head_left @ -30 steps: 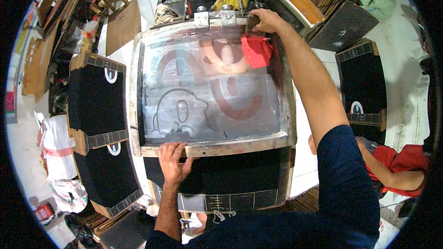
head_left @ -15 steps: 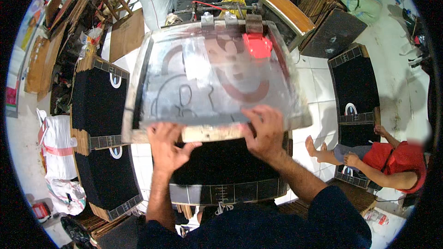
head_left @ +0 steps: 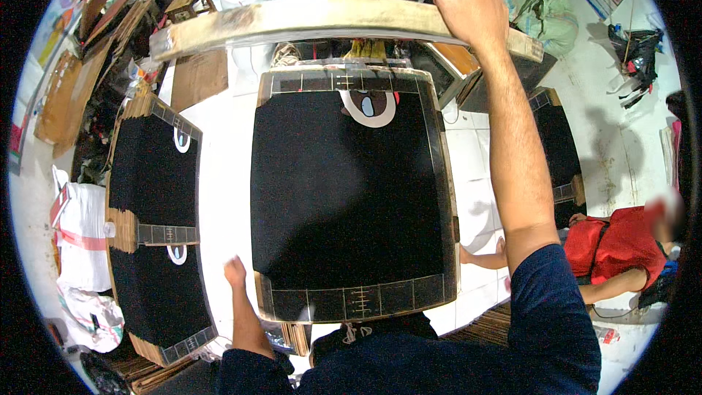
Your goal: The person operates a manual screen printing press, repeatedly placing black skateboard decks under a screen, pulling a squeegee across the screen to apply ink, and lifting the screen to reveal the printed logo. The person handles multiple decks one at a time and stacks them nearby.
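A wooden screen-printing frame (head_left: 307, 18) is tilted up at the far side, its near bar raised. My right hand (head_left: 472, 11) grips that bar toward its right end, fingers curled over it. Below lies black fabric (head_left: 344, 190) on a flat printing board (head_left: 358, 303) with marked strips at both ends. A printed eye (head_left: 368, 110) in white, brown and light blue shows near the fabric's far edge. My left hand (head_left: 235, 271) hangs beside the board's near left corner, curled closed, with nothing seen in it. The frame's mesh is mostly hidden by its steep tilt.
More boards with black fabric (head_left: 153, 183) and printed eyes stand at the left, and another black-covered board (head_left: 552, 139) at the right. A person in a red top (head_left: 614, 245) sits on the right. White sacks (head_left: 88, 234) lie far left; a wooden stool (head_left: 186, 1) stands back left.
The screen frame has swung up and away from the board, uncovering the black fabric and the printed eye. My left hand has let go and dropped to the lower left; my right has risen with the frame.
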The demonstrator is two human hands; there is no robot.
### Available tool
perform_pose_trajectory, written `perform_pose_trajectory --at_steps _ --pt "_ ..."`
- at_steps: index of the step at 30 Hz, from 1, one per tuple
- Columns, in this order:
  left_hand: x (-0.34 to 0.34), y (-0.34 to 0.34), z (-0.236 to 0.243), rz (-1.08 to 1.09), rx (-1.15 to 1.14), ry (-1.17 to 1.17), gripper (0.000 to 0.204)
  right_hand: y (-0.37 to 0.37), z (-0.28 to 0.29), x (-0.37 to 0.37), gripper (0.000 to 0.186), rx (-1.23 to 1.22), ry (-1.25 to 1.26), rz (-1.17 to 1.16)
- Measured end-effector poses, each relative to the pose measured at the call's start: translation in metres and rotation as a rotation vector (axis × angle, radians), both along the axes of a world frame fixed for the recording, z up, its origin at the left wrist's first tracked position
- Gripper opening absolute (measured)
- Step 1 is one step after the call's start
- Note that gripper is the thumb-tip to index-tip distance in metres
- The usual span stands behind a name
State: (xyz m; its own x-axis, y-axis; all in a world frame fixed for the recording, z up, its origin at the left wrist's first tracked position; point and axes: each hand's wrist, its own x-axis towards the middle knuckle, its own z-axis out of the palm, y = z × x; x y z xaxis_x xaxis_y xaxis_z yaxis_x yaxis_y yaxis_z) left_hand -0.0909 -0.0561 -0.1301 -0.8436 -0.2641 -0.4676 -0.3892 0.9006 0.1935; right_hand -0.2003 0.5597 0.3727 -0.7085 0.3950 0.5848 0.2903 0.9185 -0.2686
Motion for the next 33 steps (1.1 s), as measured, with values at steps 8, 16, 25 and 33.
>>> perform_pose_trajectory --at_steps 8,16,25,33 --pt "0.234 -0.03 -0.117 0.177 0.24 0.029 0.041 0.031 0.025 -0.035 0.051 0.017 -0.097 -0.028" --pt "0.248 0.016 -0.092 0.075 0.401 0.722 0.038 0.047 0.029 -0.047 0.048 0.001 -0.134 -0.026" --pt "0.181 -0.022 -0.04 0.18 -0.192 0.558 0.028 0.036 0.033 -0.04 0.049 -0.009 -0.157 -0.011" --pt "0.106 -0.177 0.272 0.129 -0.437 0.707 0.03 0.025 0.032 -0.038 0.046 -0.025 0.062 -0.004"
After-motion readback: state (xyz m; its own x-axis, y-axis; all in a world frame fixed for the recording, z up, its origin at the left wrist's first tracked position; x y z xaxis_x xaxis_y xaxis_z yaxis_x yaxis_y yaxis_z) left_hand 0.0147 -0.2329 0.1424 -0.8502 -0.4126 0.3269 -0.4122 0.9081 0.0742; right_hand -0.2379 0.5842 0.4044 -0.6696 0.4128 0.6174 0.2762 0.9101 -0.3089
